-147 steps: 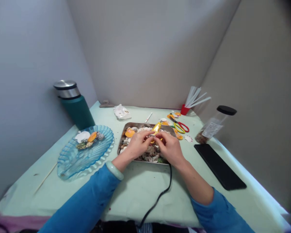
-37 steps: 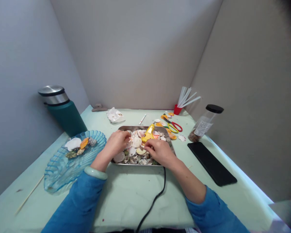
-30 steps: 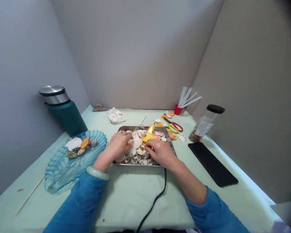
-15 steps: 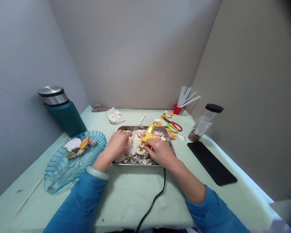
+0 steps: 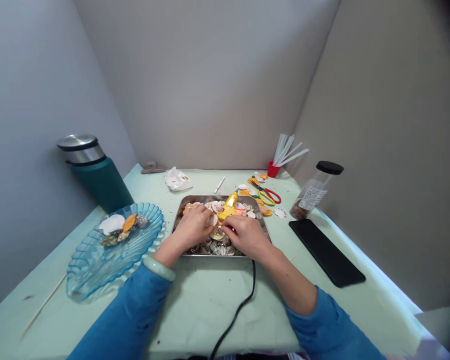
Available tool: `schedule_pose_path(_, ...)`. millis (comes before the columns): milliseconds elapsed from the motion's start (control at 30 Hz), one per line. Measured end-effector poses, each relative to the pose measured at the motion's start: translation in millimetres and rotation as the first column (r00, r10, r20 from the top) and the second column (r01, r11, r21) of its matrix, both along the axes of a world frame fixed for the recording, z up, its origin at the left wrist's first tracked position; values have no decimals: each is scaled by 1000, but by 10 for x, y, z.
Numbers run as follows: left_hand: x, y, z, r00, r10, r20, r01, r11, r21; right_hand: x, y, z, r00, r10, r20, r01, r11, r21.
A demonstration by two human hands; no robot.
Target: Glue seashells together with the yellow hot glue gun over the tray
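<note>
A metal tray (image 5: 269, 235) full of seashells lies in front of me. My left hand (image 5: 195, 225) is over the tray's left half, fingers curled down and close together; what they hold, if anything, is hidden. Just to its right, my right hand (image 5: 247, 234) pinches thumb and forefinger together over the shells, on something too small to name. A round pale shell (image 5: 217, 234) lies between and below the two sets of fingertips. Behind the right hand, a yellow glue gun (image 5: 229, 206) rests on the shells with its nozzle pointing away.
At left are a blue shell-shaped dish (image 5: 108, 265) with several shells and a green bottle (image 5: 101, 180). Scissors (image 5: 268, 195), a red cup (image 5: 273, 170) of glue sticks, a clear jar (image 5: 313, 192) and a black phone (image 5: 326, 252) are at right. A black cord (image 5: 243, 300) runs toward me.
My left hand has moved right, closer to the right hand, and covers the pale shells that showed between them. My right hand has hardly moved.
</note>
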State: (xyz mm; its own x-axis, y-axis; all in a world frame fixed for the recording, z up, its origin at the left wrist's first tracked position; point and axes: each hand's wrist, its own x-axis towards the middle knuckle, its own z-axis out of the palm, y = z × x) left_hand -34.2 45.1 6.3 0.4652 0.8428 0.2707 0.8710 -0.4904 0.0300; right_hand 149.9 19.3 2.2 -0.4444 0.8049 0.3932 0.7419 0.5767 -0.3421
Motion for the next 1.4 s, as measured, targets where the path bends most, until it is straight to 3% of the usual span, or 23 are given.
schedule_pose_path(200,0,13,-5,988,98,116,-98,995,-8,1,14,-22,999,12,-43,-13,1000,-4)
schedule_pose_path(400,-66,66,19,897,133,422,-136,990,-24,8,17,-15,983,41,-179,-37,999,26)
schedule_pose_path(500,-74,61,62,732,122,670,-110,992,-61,20,2,22,940,24,-340,-9,999,45)
schedule_pose_path(600,-30,40,89,465,184,866,16,976,-216,39,0,41,865,-27,-501,42,999,19)
schedule_pose_path(667,26,7,100,316,261,912,104,946,-306,50,6,36,809,-59,-585,53,998,-27)
schedule_pose_path(767,129,-75,115,212,364,907,251,877,-410,55,20,18,730,-77,-679,33,996,-78)
schedule_pose_path(867,220,-155,127,161,443,882,383,795,-469,53,33,6,722,-78,-688,24,996,-88)
schedule_pose_path(1000,278,-193,112,126,505,854,462,732,-501,49,41,6,798,-89,-596,92,995,-25)
schedule_pose_path(1167,293,-197,81,109,489,866,486,733,-475,33,31,7,917,-116,-381,128,992,5)
schedule_pose_path(1400,303,-234,120,187,505,843,495,693,-524,39,14,9,919,-115,-377,136,990,28)
